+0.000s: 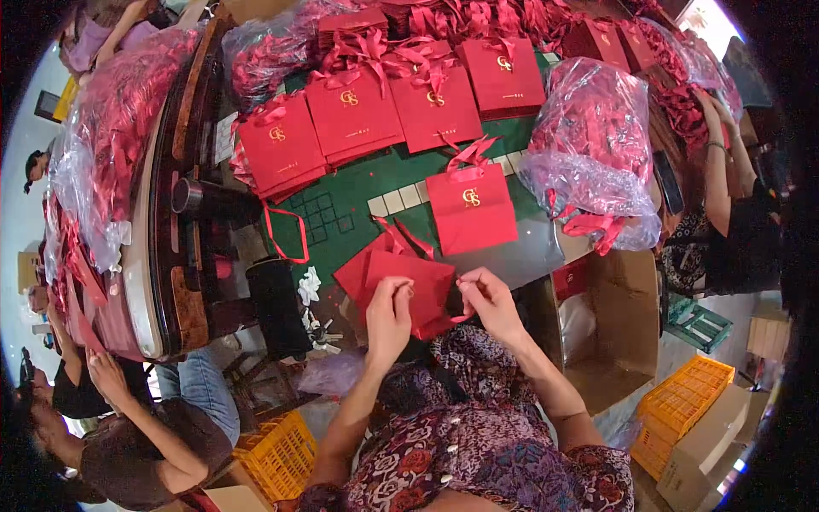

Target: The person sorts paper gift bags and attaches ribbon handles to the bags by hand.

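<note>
In front of my body is a red paper gift bag (pixel 418 277), tilted, with another red bag (pixel 348 275) partly under it on the left. My left hand (pixel 389 314) is over the bag's left part, thumb and fingers pinched together; what is between them is too small to make out. At the bag's right edge my right hand (pixel 493 305) is closed in a pinch on a red ribbon, whose loose end hangs below the fingers. Just beyond, one red bag (pixel 472 222) with a gold mark and ribbon handles lies on the table.
Stacked red bags (pixel 358 115) line the green table (pixel 341 192). A clear plastic sack of red ribbons (pixel 589 128) lies at right, above an open cardboard box (pixel 627 324). At left are a dark cup (pixel 189 196) and a co-worker's hand (pixel 107 375); another co-worker's arm (pixel 718 175) is at right.
</note>
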`<control>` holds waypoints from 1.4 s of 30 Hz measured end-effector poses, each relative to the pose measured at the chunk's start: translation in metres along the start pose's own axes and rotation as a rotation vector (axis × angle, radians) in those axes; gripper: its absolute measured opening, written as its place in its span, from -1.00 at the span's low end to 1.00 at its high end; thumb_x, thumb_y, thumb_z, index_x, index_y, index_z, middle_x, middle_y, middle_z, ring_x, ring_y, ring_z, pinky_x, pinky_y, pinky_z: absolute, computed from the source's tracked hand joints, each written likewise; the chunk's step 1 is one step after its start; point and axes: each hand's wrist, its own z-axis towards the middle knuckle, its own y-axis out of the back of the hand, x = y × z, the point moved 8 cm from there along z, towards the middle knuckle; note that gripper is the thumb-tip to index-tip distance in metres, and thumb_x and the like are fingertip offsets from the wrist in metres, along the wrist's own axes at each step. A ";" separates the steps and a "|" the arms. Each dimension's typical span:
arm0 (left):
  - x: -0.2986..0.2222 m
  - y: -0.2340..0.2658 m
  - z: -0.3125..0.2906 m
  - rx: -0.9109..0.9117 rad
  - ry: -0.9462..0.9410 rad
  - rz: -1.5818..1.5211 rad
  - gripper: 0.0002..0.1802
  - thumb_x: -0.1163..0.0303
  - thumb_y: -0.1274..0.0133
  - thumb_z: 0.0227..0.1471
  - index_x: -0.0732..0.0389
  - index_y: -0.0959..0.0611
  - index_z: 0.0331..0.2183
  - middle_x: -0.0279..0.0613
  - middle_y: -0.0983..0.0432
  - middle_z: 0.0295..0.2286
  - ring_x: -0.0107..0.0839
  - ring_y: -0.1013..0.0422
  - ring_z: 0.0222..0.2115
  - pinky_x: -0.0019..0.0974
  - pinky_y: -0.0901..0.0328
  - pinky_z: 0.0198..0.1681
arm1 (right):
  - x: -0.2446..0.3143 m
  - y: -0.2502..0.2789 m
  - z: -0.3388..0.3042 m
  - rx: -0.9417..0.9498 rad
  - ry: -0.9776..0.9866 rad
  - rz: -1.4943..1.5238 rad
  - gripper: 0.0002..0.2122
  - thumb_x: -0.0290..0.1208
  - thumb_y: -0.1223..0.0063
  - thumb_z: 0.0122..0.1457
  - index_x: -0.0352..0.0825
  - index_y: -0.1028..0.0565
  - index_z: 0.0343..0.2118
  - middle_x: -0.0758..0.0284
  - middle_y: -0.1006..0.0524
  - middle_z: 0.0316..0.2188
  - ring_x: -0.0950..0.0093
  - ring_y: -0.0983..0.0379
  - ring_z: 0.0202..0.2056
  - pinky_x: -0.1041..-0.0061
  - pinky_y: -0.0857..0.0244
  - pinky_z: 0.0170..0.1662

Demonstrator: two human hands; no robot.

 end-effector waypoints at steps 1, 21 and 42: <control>-0.007 0.004 0.005 -0.005 -0.063 0.103 -0.85 0.57 -0.02 0.12 0.28 -0.53 -0.21 -0.04 -0.48 -0.39 -0.21 -0.48 -0.39 -0.25 -0.37 -0.27 | -0.001 0.000 -0.001 -0.019 -0.006 -0.042 -0.88 -0.43 0.00 0.31 -0.38 -0.45 -0.26 0.47 -0.42 -0.57 0.69 -0.34 -0.58 0.66 -0.26 -0.49; -0.007 -0.025 0.032 0.172 -0.178 0.465 -0.88 0.46 -0.03 0.10 0.18 -0.48 -0.26 -0.01 -0.45 -0.28 0.13 -0.48 -0.44 0.10 -0.37 -0.42 | 0.012 -0.024 0.025 -0.226 0.254 -0.754 -0.82 -0.35 -0.22 0.04 -0.37 -0.53 -0.53 0.16 -0.53 -0.65 0.30 -0.53 -0.59 0.36 -0.39 -0.45; -0.004 -0.025 0.028 0.234 -0.134 0.241 -0.84 0.51 -0.04 0.05 0.22 -0.51 -0.25 0.00 -0.53 -0.30 0.08 -0.49 -0.28 0.00 -0.38 -0.29 | 0.041 -0.031 0.014 -0.201 0.392 -0.762 -0.84 -0.39 -0.29 0.05 -0.35 -0.55 -0.40 0.21 -0.56 -0.49 0.30 -0.54 -0.51 0.40 -0.39 -0.44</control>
